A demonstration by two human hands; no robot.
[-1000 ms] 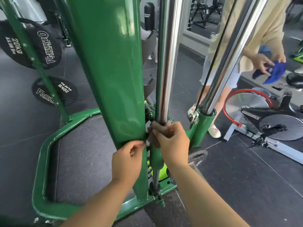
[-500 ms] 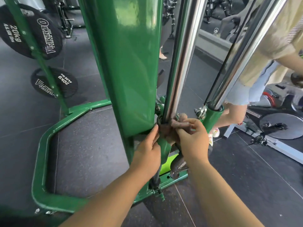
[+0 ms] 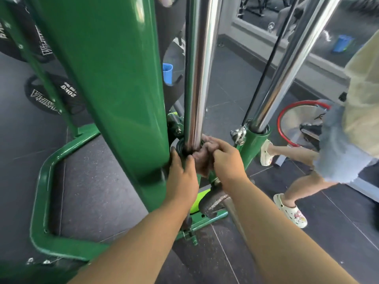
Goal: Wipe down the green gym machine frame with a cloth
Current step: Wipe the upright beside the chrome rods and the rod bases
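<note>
The green frame [image 3: 106, 83] rose just left of the left hand [image 3: 181, 177], whose fingers curled round the chrome rod's [image 3: 196, 68] base; the right hand [image 3: 223, 160] beside it pinched a brownish cloth [image 3: 202, 158] against that rod.

Both bare forearms reaching up from the lower edge toward mid-frame, wrists close together. Left hand [image 3: 181, 177] left of centre, fingers curled, tips pressed forward. Right hand [image 3: 226, 160] just beside it, slightly higher, fingers bent in a pinching grip on a brownish cloth [image 3: 202, 160].
</note>
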